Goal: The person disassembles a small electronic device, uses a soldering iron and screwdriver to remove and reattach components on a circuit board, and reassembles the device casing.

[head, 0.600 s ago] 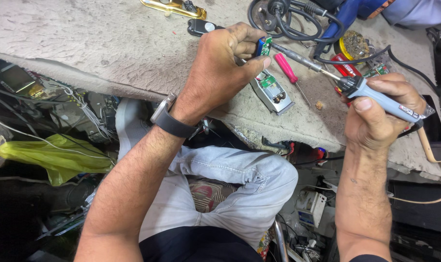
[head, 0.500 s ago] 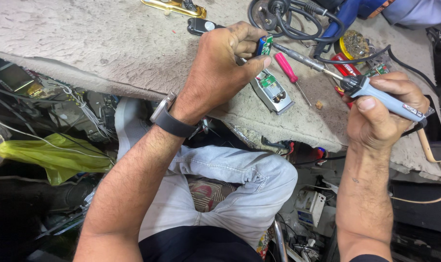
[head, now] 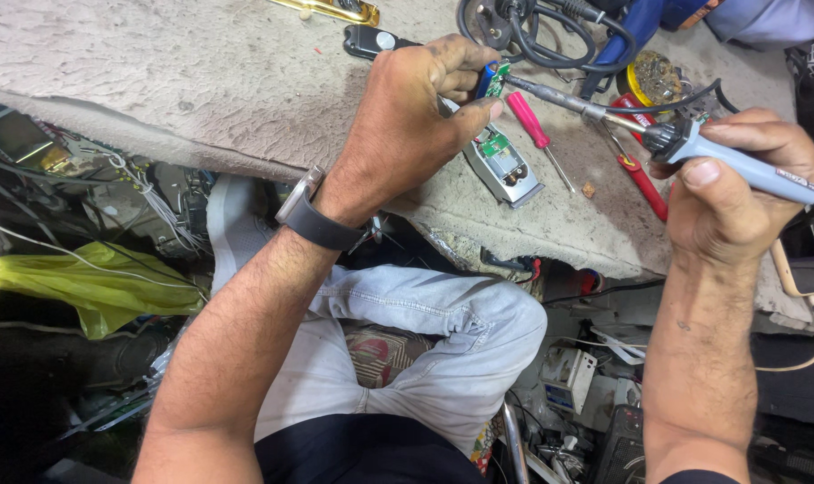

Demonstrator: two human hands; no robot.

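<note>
My left hand [head: 416,116] pinches a small blue battery cell [head: 485,81] with a bit of green circuit board on it, held just above the worn workbench [head: 156,72]. My right hand [head: 738,188] grips a soldering iron [head: 738,159] by its grey-blue handle. The iron's metal tip [head: 514,82] touches the blue cell at my left fingertips. Below my left hand lies an opened grey hair trimmer [head: 503,166] with its green board showing.
A pink-handled screwdriver [head: 528,121] and red-handled pliers [head: 640,175] lie on the bench between my hands. Black cables [head: 532,27], a yellow tin [head: 655,81] and a black remote [head: 371,40] sit at the back. A phone [head: 805,264] lies at the right edge. Clutter fills the floor.
The soldering iron has shifted slightly up and its tip stays against the blue cell. My left hand has barely moved.
</note>
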